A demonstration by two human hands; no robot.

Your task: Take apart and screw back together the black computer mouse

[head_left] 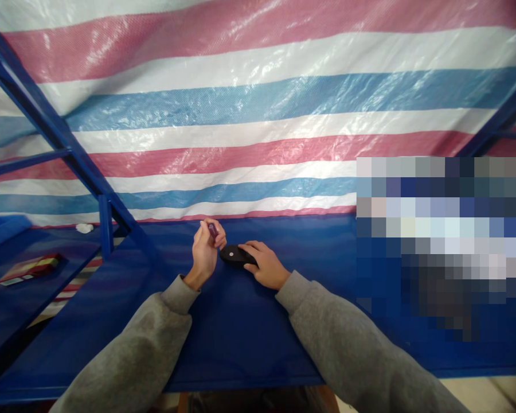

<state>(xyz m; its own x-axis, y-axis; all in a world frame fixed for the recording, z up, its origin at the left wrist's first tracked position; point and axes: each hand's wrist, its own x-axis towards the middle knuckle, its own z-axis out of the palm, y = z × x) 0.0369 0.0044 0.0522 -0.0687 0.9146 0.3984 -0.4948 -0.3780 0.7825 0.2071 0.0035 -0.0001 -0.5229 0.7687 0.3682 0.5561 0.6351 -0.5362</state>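
Raised just above the blue tabletop (241, 338), my left hand (205, 252) has its fingers closed around a small dark purple object (213, 230); its exact kind is unclear, and part of it is hidden by the fingers. Beside it, a black computer mouse (232, 254) with a round pale mark lies on the table. The fingers of my right hand (266, 265) wrap over the mouse's right end and grip it. The mouse's left end comes close to my left hand; I cannot tell whether they touch.
A striped plastic sheet (241, 109) hangs behind the table. Blue metal frame bars (64, 135) slant down at the left. On the neighbouring surface lie a red and yellow packet (32, 268), a crumpled white piece (85, 228) and a blue tray (4, 229). The right side is blurred into blocks.
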